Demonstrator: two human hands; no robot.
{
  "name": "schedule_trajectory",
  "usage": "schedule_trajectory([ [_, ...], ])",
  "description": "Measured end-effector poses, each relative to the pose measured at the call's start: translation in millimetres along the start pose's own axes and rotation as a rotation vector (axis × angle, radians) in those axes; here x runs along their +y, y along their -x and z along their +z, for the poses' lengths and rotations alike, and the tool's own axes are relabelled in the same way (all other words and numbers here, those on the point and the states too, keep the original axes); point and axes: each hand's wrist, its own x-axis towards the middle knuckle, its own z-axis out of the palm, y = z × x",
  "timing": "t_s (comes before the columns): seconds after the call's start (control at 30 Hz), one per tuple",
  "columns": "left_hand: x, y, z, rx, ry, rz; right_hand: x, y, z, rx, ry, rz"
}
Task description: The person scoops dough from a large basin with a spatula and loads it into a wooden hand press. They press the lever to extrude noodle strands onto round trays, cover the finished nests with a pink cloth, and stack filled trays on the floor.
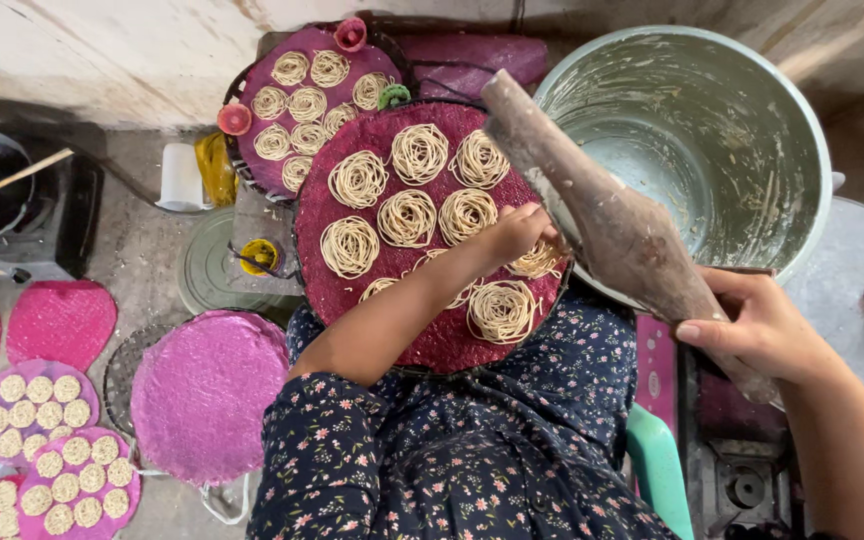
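Right grip (757, 325) round wooden lever (612, 225), left grip (517, 232) on noodle nest (537, 260)
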Motion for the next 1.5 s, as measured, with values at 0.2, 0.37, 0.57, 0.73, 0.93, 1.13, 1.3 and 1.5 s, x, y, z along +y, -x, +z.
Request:
schedule_trajectory([
  [0.2,3.9,32.3,-1.1,0.196,-0.512,0.293,10.8,2.1,-9.5,0.107,-0.042,-0.015],
  [0.37,17.8,29.3,-32.9,0.381,-0.740,0.508,10.3,1.2,-13.7,0.124,-0.150,0.006],
  [0.57,87.5,17.8,-118.9,-0.126,1.390,0.711,5.2,-22.6,-2.4,-0.043,-0.318,-0.026],
  [0.73,129.6,35.7,-155.1,-0.451,1.116,1.202,16.3,-46.1,-7.2,-0.241,-0.480,-0.006],
  [0.93,142.6,47.0,-163.7,-0.568,1.019,1.279,35.3,-60.5,-31.9,-0.332,-0.433,0.099],
  [1.13,99.8,85.4,-181.9,0.210,0.585,0.805,30.9,-36.4,-21.8,-0.302,-0.310,-0.053],
  [1.3,12.9,170.0,-203.1,0.904,-0.211,0.312,8.6,28.6,-28.1,-0.172,-0.415,-0.028],
  [1.5,-117.0,196.4,-198.3,1.086,-0.533,-0.023,17.8,21.4,-11.1,0.009,-0.488,-0.096],
])
